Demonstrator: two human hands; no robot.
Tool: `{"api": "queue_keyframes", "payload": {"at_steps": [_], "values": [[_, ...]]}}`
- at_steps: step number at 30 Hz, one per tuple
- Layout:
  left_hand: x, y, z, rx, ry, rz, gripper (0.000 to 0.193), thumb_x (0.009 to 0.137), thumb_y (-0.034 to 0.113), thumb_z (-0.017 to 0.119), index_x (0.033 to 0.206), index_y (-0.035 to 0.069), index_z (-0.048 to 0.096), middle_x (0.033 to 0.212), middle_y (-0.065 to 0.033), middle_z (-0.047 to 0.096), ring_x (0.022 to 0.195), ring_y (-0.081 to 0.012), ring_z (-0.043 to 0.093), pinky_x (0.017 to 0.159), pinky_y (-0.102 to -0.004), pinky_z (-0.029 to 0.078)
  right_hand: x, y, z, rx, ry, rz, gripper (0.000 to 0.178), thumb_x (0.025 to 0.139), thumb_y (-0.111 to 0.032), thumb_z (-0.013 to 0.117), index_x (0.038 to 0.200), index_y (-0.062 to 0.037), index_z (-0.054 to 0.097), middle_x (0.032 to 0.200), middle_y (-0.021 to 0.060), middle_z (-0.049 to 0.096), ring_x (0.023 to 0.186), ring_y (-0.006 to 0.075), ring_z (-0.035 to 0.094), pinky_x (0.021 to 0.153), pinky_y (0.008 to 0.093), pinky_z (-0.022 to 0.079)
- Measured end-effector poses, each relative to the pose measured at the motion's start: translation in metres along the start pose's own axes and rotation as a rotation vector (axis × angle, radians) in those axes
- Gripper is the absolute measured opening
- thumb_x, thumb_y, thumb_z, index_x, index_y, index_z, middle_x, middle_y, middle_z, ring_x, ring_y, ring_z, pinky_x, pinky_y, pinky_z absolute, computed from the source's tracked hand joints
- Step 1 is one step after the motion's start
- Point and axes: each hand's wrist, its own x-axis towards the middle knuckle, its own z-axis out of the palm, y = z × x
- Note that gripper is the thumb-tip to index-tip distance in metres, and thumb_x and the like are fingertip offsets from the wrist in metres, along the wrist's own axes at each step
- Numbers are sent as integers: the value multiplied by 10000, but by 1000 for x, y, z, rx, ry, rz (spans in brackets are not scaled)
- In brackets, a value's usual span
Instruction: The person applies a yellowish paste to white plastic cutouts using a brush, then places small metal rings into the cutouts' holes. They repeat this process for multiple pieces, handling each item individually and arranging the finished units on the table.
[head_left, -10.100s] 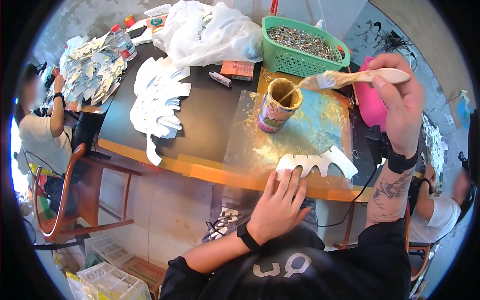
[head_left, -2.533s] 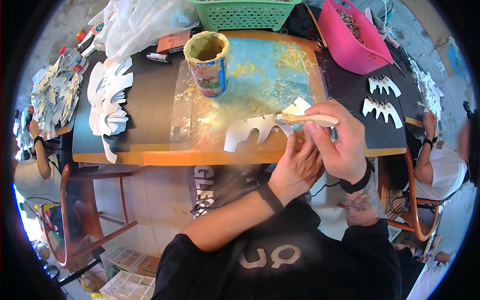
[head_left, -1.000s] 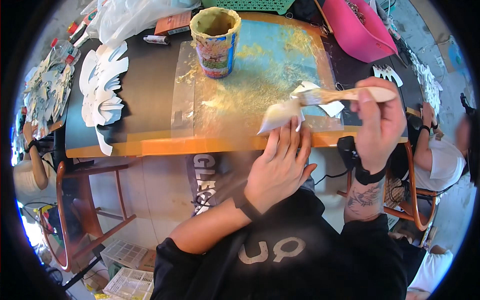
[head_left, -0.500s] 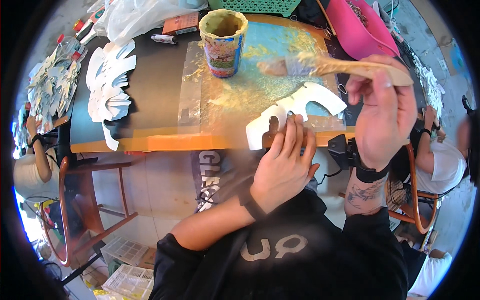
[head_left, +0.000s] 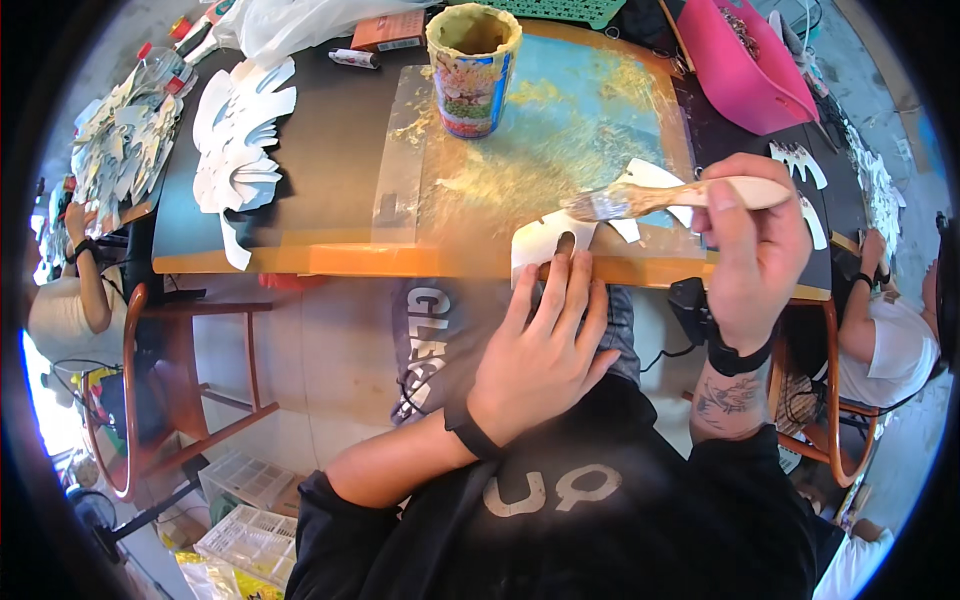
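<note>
A white curved cutout piece point(head_left: 545, 238) with an oval hole lies at the table's front edge, partly over a grubby clear sheet point(head_left: 470, 195). My left hand point(head_left: 545, 350) rests its outstretched, spread fingertips on the lower edge of this piece. In my right hand point(head_left: 755, 260) is a flat paintbrush point(head_left: 655, 202), gripped by its pale wooden handle. The bristles point left and sit at or just above the white piece; contact cannot be made out. Beyond them stands a paste-crusted printed can point(head_left: 472, 95), open at the top.
Stacked white cutouts point(head_left: 240, 150) lie on the table's left. A pink basket point(head_left: 750, 75), a green basket point(head_left: 560, 8), an orange box point(head_left: 388, 30), a marker point(head_left: 354, 58) and a plastic bag point(head_left: 290, 25) line the back. More cutouts point(head_left: 800, 165) lie right. Other people sit at both sides.
The brush has come down from above the sheet to the white piece. My left hand's fingers have spread and shifted slightly left. The whole view has shifted a little.
</note>
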Motion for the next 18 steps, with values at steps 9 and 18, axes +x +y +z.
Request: {"api": "queue_keyframes", "payload": {"at_steps": [9, 18], "values": [[-1, 0, 3, -13, -3, -20, 753, 894, 522, 691, 1413, -3, 545, 1543, -261, 475, 1427, -393, 454, 1163, -566, 352, -2, 17, 20, -309, -179, -147, 120, 952, -53, 697, 1056, -15, 652, 843, 20, 669, 668, 31, 533, 578, 214, 422], [-1, -5, -6, -64, 9, 21, 706, 890, 507, 695, 1370, 1, 587, 1517, -245, 509, 1411, -380, 467, 1155, -544, 363, 17, 10, -30, -153, 89, -106, 87, 1013, -61, 650, 1076, -1, 651, 902, 4, 642, 745, 36, 551, 657, 194, 437]]}}
